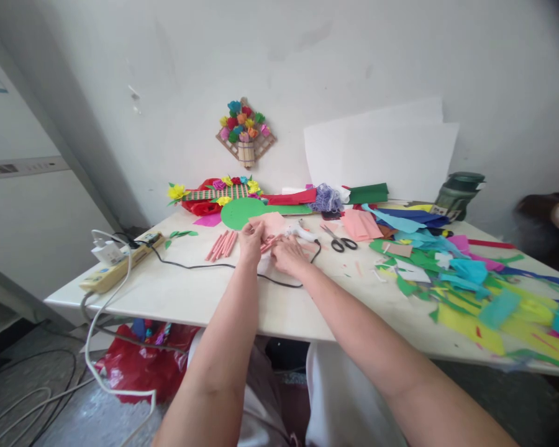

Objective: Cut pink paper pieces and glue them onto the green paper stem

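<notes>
My left hand (251,239) and my right hand (287,254) meet over the white table (177,295), fingers curled on a thin rolled pink paper stick (266,246) between them. A flat pink paper sheet (272,223) lies just behind the hands. Several finished pink rolled sticks (222,244) lie left of my left hand. A white glue gun (302,233) rests right behind my right hand, its black cord running across the table. Black-handled scissors (341,240) lie to the right.
A power strip (121,261) with a plugged charger sits at the left edge. Coloured paper scraps (470,279) cover the right side. A green paper disc (240,212), paper flower craft (214,194), dark jar (459,194) and white sheets stand at the back. A red bag (140,366) lies under the table.
</notes>
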Motion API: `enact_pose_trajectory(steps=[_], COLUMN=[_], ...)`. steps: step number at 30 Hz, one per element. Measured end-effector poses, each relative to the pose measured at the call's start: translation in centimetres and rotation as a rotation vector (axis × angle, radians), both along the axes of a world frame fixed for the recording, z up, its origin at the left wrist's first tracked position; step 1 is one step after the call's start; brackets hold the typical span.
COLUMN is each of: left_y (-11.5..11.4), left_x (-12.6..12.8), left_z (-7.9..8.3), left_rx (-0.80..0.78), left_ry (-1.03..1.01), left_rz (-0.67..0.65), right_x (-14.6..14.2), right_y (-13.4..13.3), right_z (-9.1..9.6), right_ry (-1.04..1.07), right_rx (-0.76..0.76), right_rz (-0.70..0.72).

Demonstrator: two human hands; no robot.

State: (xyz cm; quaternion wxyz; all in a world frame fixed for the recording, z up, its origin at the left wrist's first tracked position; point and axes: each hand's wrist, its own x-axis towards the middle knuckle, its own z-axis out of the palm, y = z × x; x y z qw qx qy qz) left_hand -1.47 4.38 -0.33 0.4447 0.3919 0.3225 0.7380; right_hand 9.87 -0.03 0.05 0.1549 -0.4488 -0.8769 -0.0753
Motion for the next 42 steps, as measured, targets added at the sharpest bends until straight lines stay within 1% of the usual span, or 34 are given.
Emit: enact_pose_trajectory(steps=[6, 9, 11, 12, 15, 17, 19, 22, 25, 29, 35, 39, 42], left_y=[-0.1, -0.3, -0.4, -0.4, -0.4, -0.5, -0.8, -1.3, -1.8, -2.0, -2.1, -2.1, -2.2], left_x=[-0.2, -0.2, -0.3, -0.3, -0.4, -0.5, -0.5, -0.5, -0.3, -0.2, -0.2, -0.1, -0.1], left_z=[0.0, 0.1, 0.1, 0.0, -0.1, -0.2, -0.1, 0.1, 0.2, 0.3, 0.2, 0.2, 0.2], left_rx=[0.016, 0.011, 0.012, 0.012, -0.007, -0.037, -0.061, -0.089, -0.137, -0.161, -0.175, -0.16, -0.162], left_ry=[0.043, 0.054, 0.066, 0.07, 0.1, 0.152, 0.216, 0.296, 0.353, 0.413, 0.473, 0.478, 0.49], left_rz=[-0.006, 0.001, -0.005, -0.011, -0.026, -0.039, -0.073, -0.192, -0.326, -0.421, -0.458, -0.47, -0.49], right_x=[0.5, 1.0, 1.6, 2.0, 3.2, 4.1, 4.8, 5.5, 5.8, 5.9, 6.0, 6.0, 6.0], right_y=[0.5, 1.0, 1.5, 1.8, 2.4, 2.5, 2.3, 2.0, 2.0, 2.6, 3.2, 3.0, 2.8], right_z=[0.0, -0.1, -0.3, -0.4, -0.4, 0.0, 0.7, 1.6, 2.1, 1.9, 1.7, 1.5, 1.4], right_ry=[0.039, 0.124, 0.256, 0.349, 0.697, 0.891, 1.007, 1.133, 1.205, 1.288, 1.314, 1.289, 1.265], right_rx=[-0.034, -0.031, -0.08, -0.132, -0.341, -0.466, -0.525, -0.507, -0.49, -0.485, -0.446, -0.493, -0.526], right_rz=[0.007, 0.017, 0.05, 0.074, 0.173, 0.252, 0.227, 0.134, 0.093, 0.068, 0.031, 0.052, 0.034])
